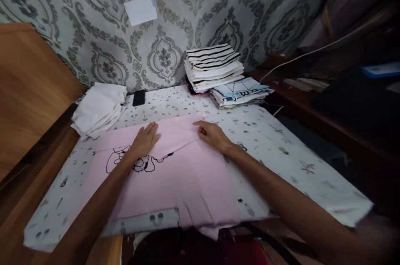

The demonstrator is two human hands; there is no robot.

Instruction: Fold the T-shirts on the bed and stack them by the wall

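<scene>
A pink T-shirt (159,188) with a black line drawing is spread out in front of me, its far edge folded over part of the print. My left hand (145,141) lies flat on the folded strip, fingers stretched out. At the far right corner of the shirt, my right hand (213,135) has its fingers curled in a pinch on the pink cloth. One sleeve hangs towards the near edge of the table, where a bit of white cloth shows beneath it. My left forearm covers part of the drawing.
The shirt rests on a table with a white patterned cover (275,165). Behind it are a white cloth pile (100,106), a black phone (139,98), a stack with striped fabric on top (214,67) and a lower folded stack (240,92). A wooden panel (31,90) stands left.
</scene>
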